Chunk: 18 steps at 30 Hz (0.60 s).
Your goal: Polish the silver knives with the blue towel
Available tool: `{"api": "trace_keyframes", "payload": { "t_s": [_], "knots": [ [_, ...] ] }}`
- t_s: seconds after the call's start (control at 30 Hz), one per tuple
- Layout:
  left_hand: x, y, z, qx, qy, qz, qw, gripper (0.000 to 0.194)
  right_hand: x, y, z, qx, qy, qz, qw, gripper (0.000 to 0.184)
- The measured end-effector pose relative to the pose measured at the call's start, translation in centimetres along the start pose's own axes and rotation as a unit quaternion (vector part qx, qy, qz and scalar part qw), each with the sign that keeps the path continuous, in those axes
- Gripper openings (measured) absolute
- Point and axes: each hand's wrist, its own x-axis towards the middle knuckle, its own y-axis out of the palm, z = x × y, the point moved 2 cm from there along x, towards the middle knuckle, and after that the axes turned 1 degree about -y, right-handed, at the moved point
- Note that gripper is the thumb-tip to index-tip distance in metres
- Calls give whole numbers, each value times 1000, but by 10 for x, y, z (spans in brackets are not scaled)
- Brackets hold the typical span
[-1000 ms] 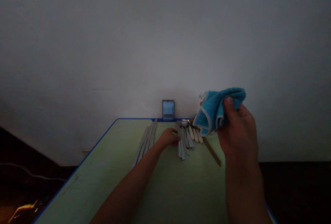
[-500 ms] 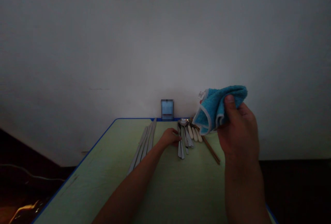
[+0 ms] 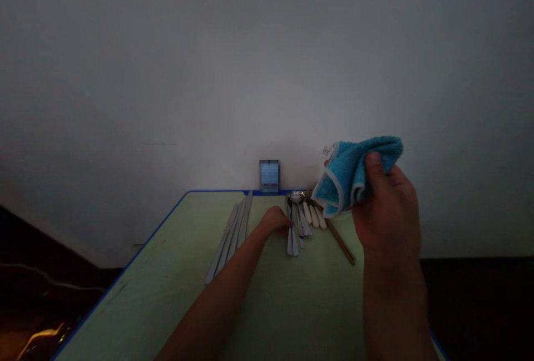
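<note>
One cloth [image 3: 346, 174] in right hand [image 3: 386, 211]; left hand [image 3: 276, 220] at cutlery [image 3: 295, 241].

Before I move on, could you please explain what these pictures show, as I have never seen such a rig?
There is no machine here: these are a person's bare hands, seen by one head-worn camera looking forward and down. The right hand holds a blue cloth above the table. The left hand is at the metal cutlery; whether it grips any is unclear. On the table, long metal utensils lie to the left; to the right are a spoon, pale handles and brown sticks. A blurred-out object stands near the wall.
</note>
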Motion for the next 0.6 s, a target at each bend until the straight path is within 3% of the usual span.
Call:
{"api": "trace_keyframes", "payload": {
  "t_s": [0.23, 0.6],
  "knots": [
    [2, 2, -1, -28, -46, 88, 995, 27, -2, 2, 2, 6, 2, 1, 1000, 15],
    [6, 4, -1, -45, -57, 108, 992, 28, -3, 4, 4, 14, -1, -7, 1000, 16]
  ]
}}
